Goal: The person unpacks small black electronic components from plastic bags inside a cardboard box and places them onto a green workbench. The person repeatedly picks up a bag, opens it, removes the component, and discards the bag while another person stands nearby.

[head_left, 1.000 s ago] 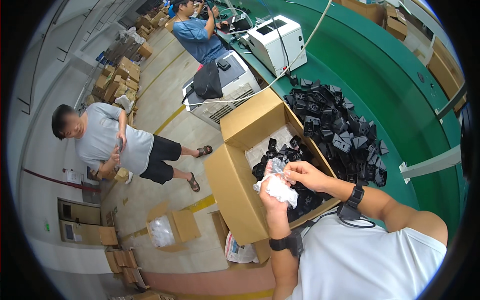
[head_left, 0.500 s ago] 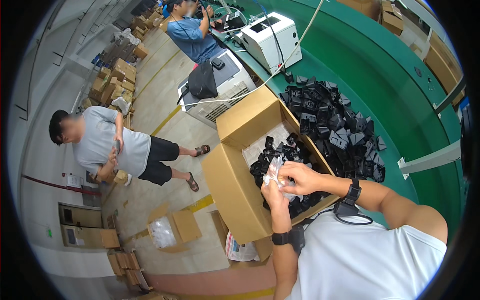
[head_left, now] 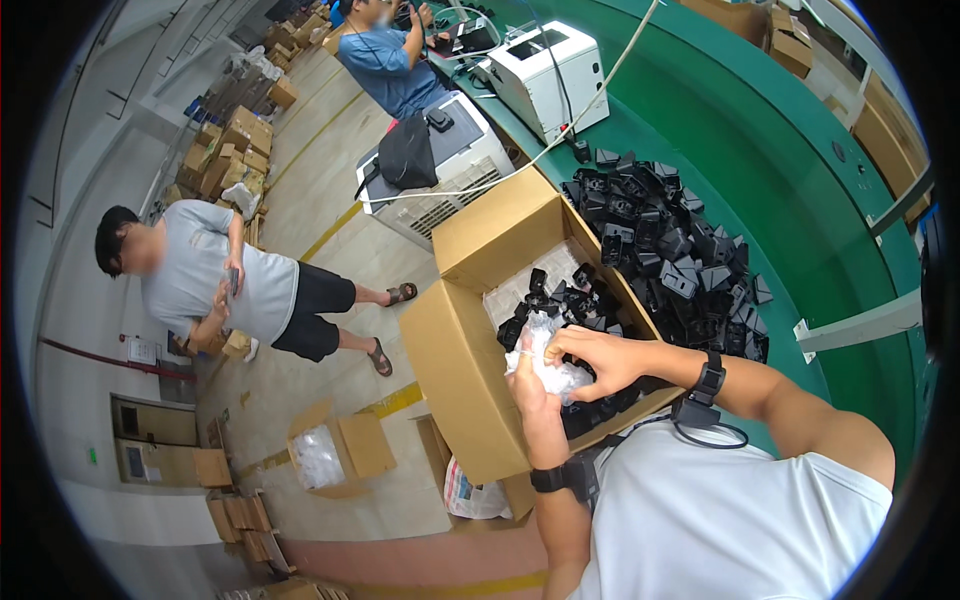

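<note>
Both my hands are over an open cardboard box [head_left: 455, 390] that holds several small black plastic housings [head_left: 548, 290]. Between them is a crumpled, whitish clear plastic bag [head_left: 545, 360]. My left hand [head_left: 537, 398] grips the bag's left side, with its fingers partly hidden behind the plastic. From the right, my right hand [head_left: 605, 360] is closed on the bag, thumb and fingers bent onto it. Whether anything is inside the bag I cannot tell.
A heap of black plastic housings [head_left: 675, 255] lies on the green bench [head_left: 750, 180] to the right of the box. Beyond are a white machine [head_left: 548, 85] and a grey-white cooler unit [head_left: 440, 195]. Two people stand farther off. An open carton [head_left: 365, 445] sits on the floor.
The plastic bag shows larger and more spread out between my hands. My left hand has shifted slightly left, and the fingers of my right hand have opened wider around the bag.
</note>
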### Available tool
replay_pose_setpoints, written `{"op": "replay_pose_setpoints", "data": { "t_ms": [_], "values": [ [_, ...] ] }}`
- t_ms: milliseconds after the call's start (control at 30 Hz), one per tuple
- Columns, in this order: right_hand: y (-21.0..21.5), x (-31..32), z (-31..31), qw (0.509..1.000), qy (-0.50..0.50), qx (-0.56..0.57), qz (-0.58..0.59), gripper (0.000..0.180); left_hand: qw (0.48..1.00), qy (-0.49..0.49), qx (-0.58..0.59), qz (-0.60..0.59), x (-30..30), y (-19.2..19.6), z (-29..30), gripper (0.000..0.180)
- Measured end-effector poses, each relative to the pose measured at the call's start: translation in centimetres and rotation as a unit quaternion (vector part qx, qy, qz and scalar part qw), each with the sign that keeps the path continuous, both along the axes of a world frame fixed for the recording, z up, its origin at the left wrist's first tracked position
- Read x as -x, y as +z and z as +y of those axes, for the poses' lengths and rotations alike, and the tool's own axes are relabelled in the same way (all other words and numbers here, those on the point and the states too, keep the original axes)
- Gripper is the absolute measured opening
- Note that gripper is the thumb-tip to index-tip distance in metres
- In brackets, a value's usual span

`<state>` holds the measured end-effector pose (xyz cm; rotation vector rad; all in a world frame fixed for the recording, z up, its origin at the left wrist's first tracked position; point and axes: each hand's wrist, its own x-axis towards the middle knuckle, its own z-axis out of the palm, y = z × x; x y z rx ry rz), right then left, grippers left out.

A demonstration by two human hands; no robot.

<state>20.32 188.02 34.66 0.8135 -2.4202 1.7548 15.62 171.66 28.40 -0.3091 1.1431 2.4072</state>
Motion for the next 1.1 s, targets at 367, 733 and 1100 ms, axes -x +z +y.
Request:
{"op": "replay_pose_setpoints", "data": {
  "t_ms": [367,733,1100],
  "values": [
    [-1.8,-0.1,-0.8,0.967,-0.199,-0.119,0.105,0.026,0.991,-0.008,-0.105,-0.082,-0.5,-1.8,1.9,0.03],
    [-3.1,1.4,-0.6,0.99,-0.137,-0.039,0.012,0.022,0.991,0.021,-0.106,-0.085,-0.4,-1.0,2.8,0.042],
    [-0.6,0.8,1.3,0.984,0.09,-0.151,0.041,0.063,0.978,-0.018,-0.18,-0.1,0.0,-3.3,-0.5,0.034]
  ]
}}
